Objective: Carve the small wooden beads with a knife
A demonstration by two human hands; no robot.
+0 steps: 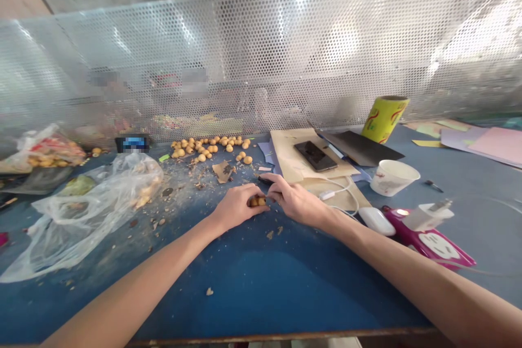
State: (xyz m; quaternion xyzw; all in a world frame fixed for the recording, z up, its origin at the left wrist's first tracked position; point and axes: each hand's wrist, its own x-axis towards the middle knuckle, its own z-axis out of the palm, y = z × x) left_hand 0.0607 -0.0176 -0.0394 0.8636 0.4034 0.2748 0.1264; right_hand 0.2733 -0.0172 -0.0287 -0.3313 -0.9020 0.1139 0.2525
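Observation:
My left hand (236,207) is closed around a small round tan-brown piece (258,202), perhaps a nut or small gourd; its exact kind is unclear. My right hand (291,199) meets it from the right, fingers pinched on a slim tool with a dark handle (266,180). The tool's working end lies at the tan piece and is mostly hidden by the fingers. Beyond both hands, a loose heap of similar round tan pieces (199,148) rests on the blue table (261,283). A torn brown scrap (222,172) lies just behind my left hand.
A clear plastic bag (85,223) spreads on the left among crumbs. On the right are a phone (315,155) on brown paper, a white paper cup (394,178), a yellow roll (384,119), a white case (377,221) and a magenta power strip (440,244). A perforated metal screen (261,60) stands behind.

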